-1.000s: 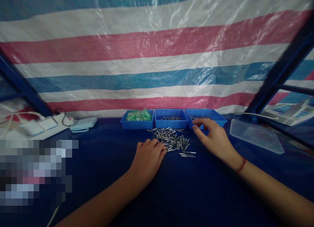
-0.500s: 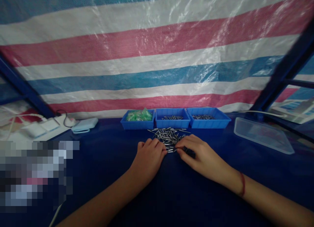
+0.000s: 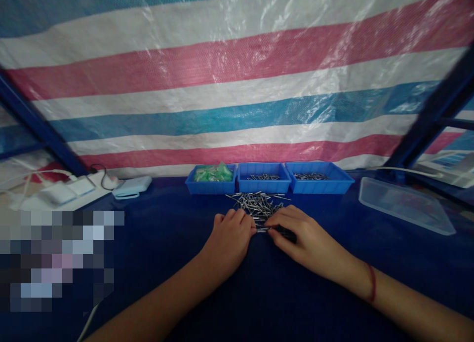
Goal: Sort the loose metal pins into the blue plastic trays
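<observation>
A loose pile of thin silver blind rivets (image 3: 259, 204) lies on the dark blue table in front of me. At its near left edge is my left hand (image 3: 233, 236), fingers curled and closed, its fingertips on rivets at the front of the pile. My right hand (image 3: 301, 233) comes in from the right, thumb and fingers drawn together on rivet ends at the same front edge. A few rivets span the small gap between both hands. Under the right palm there is something dark that I cannot make out. The fingers partly hide the pile.
Behind the pile stand three blue bins: one with green plastic bags (image 3: 215, 173), a middle bin (image 3: 263, 185) and a right bin (image 3: 322, 186), both with rivets. A clear plastic lid (image 3: 405, 206) lies right. A light blue case (image 3: 132, 186) and a power strip (image 3: 99, 184) are left.
The whole view has shifted slightly, so things appear a little further right. Both hands stay at the pile's front edge, with only small finger movement.
</observation>
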The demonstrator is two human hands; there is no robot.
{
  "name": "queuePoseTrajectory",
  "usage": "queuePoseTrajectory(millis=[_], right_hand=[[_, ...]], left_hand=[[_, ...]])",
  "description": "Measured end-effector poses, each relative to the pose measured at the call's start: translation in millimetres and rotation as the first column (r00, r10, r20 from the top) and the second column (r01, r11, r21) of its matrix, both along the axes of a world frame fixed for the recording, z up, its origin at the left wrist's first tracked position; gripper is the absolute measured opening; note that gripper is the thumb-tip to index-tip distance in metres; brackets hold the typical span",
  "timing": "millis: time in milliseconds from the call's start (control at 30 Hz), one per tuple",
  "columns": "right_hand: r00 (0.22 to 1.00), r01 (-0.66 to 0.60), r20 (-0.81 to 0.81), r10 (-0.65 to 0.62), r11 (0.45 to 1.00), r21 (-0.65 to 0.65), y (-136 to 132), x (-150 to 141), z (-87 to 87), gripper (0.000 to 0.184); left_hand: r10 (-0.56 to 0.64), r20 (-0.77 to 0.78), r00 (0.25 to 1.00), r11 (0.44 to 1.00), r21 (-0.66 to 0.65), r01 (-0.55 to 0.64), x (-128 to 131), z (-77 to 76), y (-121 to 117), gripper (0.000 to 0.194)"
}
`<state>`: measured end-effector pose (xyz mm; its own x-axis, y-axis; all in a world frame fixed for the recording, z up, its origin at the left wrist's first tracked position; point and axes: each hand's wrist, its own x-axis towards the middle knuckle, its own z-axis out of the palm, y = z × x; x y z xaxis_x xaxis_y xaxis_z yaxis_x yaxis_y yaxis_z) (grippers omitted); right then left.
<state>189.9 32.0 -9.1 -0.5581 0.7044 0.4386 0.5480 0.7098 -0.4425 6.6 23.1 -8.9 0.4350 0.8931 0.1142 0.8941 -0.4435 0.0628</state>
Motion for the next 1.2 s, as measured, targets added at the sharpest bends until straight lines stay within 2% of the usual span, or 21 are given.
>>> queuePoseTrajectory(millis=[233, 400, 533, 633, 733, 833, 933, 1033, 1200], right_hand=[[0.987, -0.022, 0.159, 0.012, 0.998, 0.065, 0.4, -0.8, -7.1, 0.017], [0.983, -0.006, 0.185, -0.004, 0.998, 0.056, 0.7, -1.5, -10.1, 0.015], [0.987, 0.011, 0.160, -0.023, 0.997, 0.076, 1.6, -0.8, -11.8, 0.016], [0.996, 0.057, 0.061, -0.063, 0.995, 0.086, 2.1, 0.2, -10.6, 0.014], [0.990, 0.117, -0.084, -0.114, 0.993, 0.023, 0.7, 0.0, -8.1, 0.012], [0.969, 0.123, -0.202, -0.142, 0.987, -0.105, -2.1, -2.0, -7.0, 0.012], [0.958, 0.097, -0.250, -0.143, 0.977, -0.187, -5.2, -4.6, -7.1, 0.014], [0.959, 0.071, -0.256, -0.120, 0.979, -0.193, -8.1, -6.6, -6.6, 0.015], [0.973, 0.033, -0.223, -0.061, 0.991, -0.130, -11.2, -9.3, -4.3, 0.015]], left_hand=[[-0.032, 0.117, 0.993, 0.999, 0.000, 0.032, -4.7, -0.9, 0.7, 0.019], [-0.040, 0.203, 0.978, 0.999, 0.011, 0.038, 0.5, -7.3, -3.0, 0.018], [-0.010, 0.313, 0.950, 0.998, 0.060, -0.009, 6.7, -9.0, -7.6, 0.018], [-0.006, 0.458, 0.889, 0.992, 0.112, -0.051, 7.1, -6.2, -7.6, 0.023], [-0.038, 0.610, 0.792, 0.990, 0.133, -0.055, 4.9, -3.9, -4.9, 0.019], [-0.096, 0.729, 0.678, 0.993, 0.121, 0.010, 3.9, -3.6, -2.7, 0.009], [-0.132, 0.802, 0.583, 0.991, 0.113, 0.070, 5.3, -3.5, -2.9, 0.007], [-0.141, 0.826, 0.545, 0.990, 0.117, 0.079, 6.9, -2.9, -4.7, 0.008], [-0.172, 0.825, 0.538, 0.985, 0.137, 0.105, 7.7, -1.8, -6.6, 0.006]])
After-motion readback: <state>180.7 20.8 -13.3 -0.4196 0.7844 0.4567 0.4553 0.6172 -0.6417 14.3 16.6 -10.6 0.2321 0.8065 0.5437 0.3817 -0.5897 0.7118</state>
